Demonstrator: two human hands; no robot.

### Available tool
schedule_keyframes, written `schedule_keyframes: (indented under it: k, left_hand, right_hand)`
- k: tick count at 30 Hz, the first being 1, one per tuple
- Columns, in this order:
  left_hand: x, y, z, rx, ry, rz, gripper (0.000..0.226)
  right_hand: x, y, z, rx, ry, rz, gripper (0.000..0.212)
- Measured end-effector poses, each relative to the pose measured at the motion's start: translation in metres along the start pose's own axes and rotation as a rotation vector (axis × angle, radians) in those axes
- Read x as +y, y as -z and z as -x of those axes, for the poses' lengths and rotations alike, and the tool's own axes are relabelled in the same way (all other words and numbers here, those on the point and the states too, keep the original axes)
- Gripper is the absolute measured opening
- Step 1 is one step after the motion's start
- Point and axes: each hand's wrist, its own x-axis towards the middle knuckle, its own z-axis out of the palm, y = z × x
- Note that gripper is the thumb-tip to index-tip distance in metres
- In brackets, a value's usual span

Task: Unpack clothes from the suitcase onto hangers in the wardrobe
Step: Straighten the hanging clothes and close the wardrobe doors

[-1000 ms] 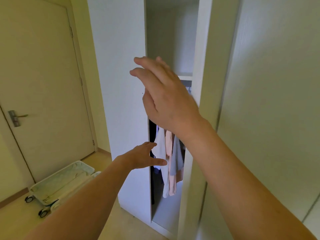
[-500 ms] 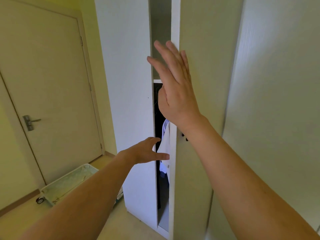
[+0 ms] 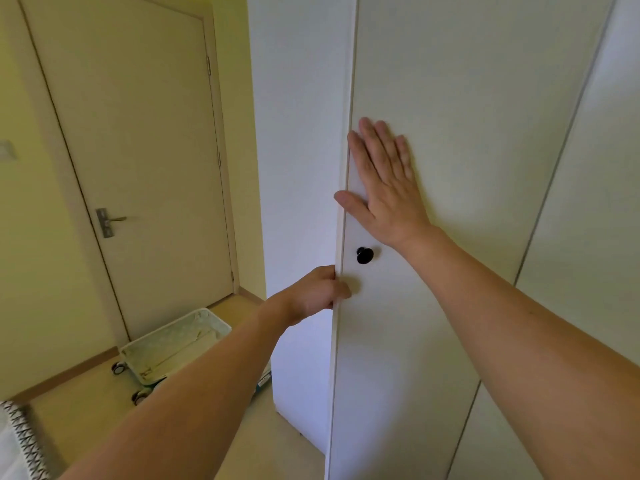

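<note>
The white wardrobe door (image 3: 450, 306) stands shut or nearly shut against the wardrobe's side panel (image 3: 298, 168), hiding the clothes inside. My right hand (image 3: 381, 181) lies flat on the door with straight fingers, above its black knob (image 3: 364, 255). My left hand (image 3: 318, 292) is at the door's left edge just below the knob, with the thumb on the door's front and the fingers behind the edge. The open suitcase (image 3: 173, 344) lies on the floor at the lower left, its pale lining showing.
A cream room door (image 3: 138, 168) with a metal handle (image 3: 107, 221) stands shut at the left. A second wardrobe door (image 3: 588, 271) is at the right. A patterned white fabric (image 3: 17, 441) shows at the bottom left corner. Tan floor lies between suitcase and wardrobe.
The wardrobe door has swung from ajar to shut or nearly so, hiding the hanging clothes. My right hand went flat onto the door front; my left hand moved to its edge.
</note>
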Motion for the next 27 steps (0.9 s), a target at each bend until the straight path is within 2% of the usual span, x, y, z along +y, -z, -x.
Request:
schedule_keyframes:
  k: [2, 6, 11, 14, 16, 21, 27]
  left_hand:
    - [-0.005, 0.009, -0.012, 0.044, -0.027, -0.010, 0.027]
    - [-0.013, 0.025, -0.040, 0.265, -0.040, -0.184, 0.020]
    - [-0.020, 0.037, -0.091, 0.415, 0.082, -0.516, 0.026]
    - [-0.021, 0.044, -0.126, 0.409, 0.102, -0.790, 0.030]
    - [-0.021, 0.047, -0.149, 0.364, 0.108, -0.884, 0.028]
    - [-0.029, 0.052, -0.211, 0.354, 0.175, -0.820, 0.028]
    - [-0.031, 0.053, -0.261, 0.309, 0.194, -0.868, 0.034]
  right_hand:
    - [0.004, -0.018, -0.002, -0.027, -0.019, 0.045, 0.071]
    - [0.023, -0.058, 0.013, -0.102, -0.094, 0.132, 0.066]
    - [0.047, -0.104, 0.030, -0.200, -0.166, 0.255, 0.067]
    - [0.066, -0.128, 0.038, -0.243, -0.178, 0.324, 0.069]
    - [0.081, -0.145, 0.042, -0.284, -0.180, 0.362, 0.072]
    - [0.105, -0.173, 0.045, -0.308, -0.196, 0.435, 0.070]
    - [0.118, -0.194, 0.045, -0.286, -0.236, 0.458, 0.067]
